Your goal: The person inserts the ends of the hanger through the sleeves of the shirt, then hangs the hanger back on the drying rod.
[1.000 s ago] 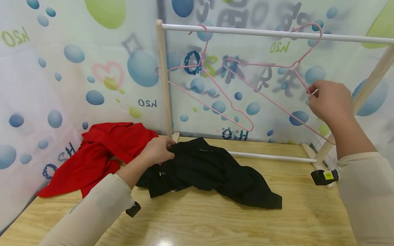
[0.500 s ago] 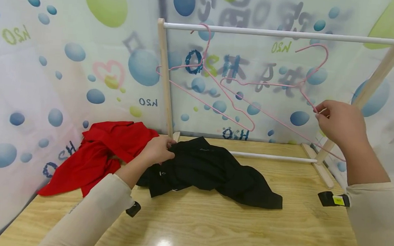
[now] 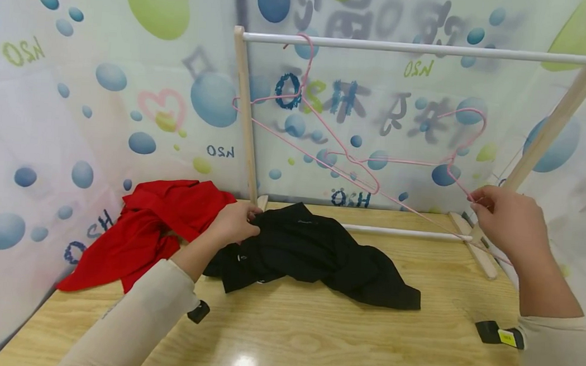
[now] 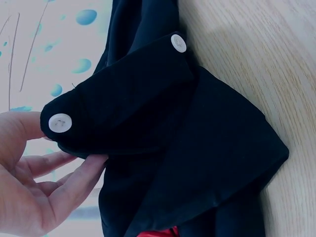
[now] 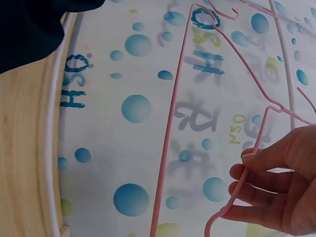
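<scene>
With our left hand [image 3: 232,224] we are pinching the black shirt [image 3: 304,248] at frame centre, seemingly steadying it; at right, our right hand [image 3: 512,224] is gripping a hanger [image 5: 169,131] by one shoulder, probably leaving its hook [image 3: 485,125] free.

a crumpled red cloth [image 3: 170,206] lies at the left of the wood-grain table [image 3: 293,345]. a rack [image 3: 248,158] with pale wooden posts [image 3: 556,122] stands toward the back, joined by a white top rod [image 3: 412,47] and a white lower rod [image 3: 396,232]. one pink hanger [image 3: 303,91] hangs near the top rod's left end. a spotted sheet [image 3: 20,110] hangs behind it all.
</scene>
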`<state>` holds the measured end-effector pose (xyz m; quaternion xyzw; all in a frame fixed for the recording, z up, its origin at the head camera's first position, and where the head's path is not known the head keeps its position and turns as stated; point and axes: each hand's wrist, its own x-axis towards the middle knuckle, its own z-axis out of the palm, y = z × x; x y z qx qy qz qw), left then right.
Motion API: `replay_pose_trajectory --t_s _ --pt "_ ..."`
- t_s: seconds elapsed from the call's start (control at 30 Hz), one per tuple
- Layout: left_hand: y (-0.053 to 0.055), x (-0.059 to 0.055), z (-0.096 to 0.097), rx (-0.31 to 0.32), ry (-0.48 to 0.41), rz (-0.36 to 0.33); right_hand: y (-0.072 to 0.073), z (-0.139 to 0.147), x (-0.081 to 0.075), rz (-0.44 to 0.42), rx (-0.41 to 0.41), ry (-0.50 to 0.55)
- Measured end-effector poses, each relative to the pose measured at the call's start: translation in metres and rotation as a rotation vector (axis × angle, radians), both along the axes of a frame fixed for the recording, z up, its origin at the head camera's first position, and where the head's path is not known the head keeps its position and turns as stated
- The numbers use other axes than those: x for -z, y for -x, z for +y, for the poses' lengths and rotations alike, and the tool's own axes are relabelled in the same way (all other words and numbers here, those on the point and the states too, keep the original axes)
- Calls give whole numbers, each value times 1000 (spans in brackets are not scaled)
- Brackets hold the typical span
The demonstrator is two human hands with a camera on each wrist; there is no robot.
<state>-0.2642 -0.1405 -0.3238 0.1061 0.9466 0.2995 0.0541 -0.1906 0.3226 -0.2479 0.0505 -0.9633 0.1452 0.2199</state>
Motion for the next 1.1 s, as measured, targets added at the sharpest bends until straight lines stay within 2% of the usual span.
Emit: replay_pose_trajectory --t_s 0.23,0.53,0.83,1.1 --pt "0 1 -1 6 -8 9 -10 3 23 -10 -31 8" --pt "-1 2 -2 4 -34 14 -21 6 44 -56 -61 -19" --pt "-3 1 -3 -20 -65 11 -29 -2 54 -88 -137 -21" --pt "-9 -3 -3 -31 -83 29 -30 -30 57 -59 -201 -63"
